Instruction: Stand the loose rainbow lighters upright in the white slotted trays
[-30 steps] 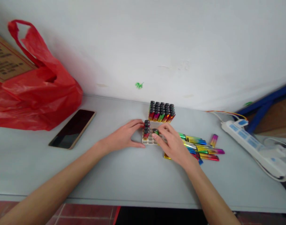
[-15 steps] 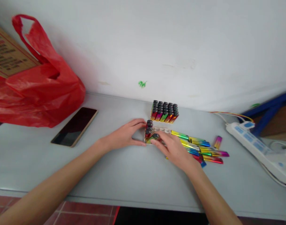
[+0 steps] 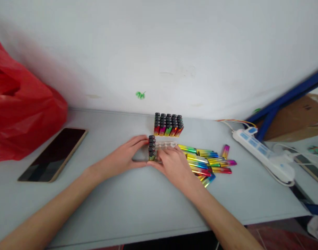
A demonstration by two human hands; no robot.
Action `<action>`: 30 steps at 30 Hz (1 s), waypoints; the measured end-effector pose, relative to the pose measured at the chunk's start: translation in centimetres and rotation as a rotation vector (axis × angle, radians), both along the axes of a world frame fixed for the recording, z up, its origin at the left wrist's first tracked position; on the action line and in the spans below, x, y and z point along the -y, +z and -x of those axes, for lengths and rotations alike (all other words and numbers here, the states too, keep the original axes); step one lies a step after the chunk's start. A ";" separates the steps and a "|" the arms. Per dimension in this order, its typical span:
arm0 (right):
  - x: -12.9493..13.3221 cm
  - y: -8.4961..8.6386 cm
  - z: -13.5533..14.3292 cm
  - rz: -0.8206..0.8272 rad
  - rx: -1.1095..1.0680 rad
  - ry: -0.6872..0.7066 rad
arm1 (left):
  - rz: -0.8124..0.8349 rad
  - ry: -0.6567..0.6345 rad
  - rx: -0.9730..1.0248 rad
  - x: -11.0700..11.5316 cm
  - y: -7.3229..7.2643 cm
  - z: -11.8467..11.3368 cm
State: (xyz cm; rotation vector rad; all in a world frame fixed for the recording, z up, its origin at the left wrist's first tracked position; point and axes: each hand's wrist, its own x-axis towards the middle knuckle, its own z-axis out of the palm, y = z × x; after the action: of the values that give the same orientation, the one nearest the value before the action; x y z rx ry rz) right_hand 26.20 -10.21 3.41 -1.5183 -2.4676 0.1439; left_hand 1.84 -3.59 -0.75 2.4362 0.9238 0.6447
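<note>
Pale grey, the table is stretching across the whole near part of the scene, with two bare forearms lying over it. From the left, the left hand is framing the end of a whitish tray, its thumb and fingers spread well apart, the thumb tip resting by the near corner and the fingertips by the far one. From the right, the right hand is covering the tray's near side; its fingers are curling down and its thumb is pointing left, almost meeting the other thumb. Its fingertips are hiding from view, so I cannot tell whether they are pinching anything.

Between the hands, a row of black-topped lighters is standing upright in the tray's left end, running near to far. Just right of the right hand, loose lighters in shiny colours are lying in a heap. Farther left, a dark phone is lying flat near a red plastic bag; on the far right, a white power strip is resting slantwise. Beyond the tray, a full block of lighters is standing near the white wall.
</note>
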 end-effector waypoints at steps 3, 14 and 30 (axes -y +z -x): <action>-0.4 -0.3 -0.4 0.060 -0.037 0.011 | -0.028 0.009 0.023 -0.1 -0.4 0.1; -2.1 2.1 -9.6 -0.225 -0.502 -0.237 | -0.076 0.059 -0.044 -0.6 -0.9 0.1; 9.4 -1.4 -27.0 -0.151 -0.415 -0.560 | -0.161 0.137 -0.061 -0.3 -0.7 -0.7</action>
State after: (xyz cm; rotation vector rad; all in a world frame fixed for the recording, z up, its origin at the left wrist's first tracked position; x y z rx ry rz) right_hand 53.19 -19.60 2.01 -1.8246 -1.6378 0.1470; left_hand 2.55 -3.28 -1.48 2.5625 1.1096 0.7219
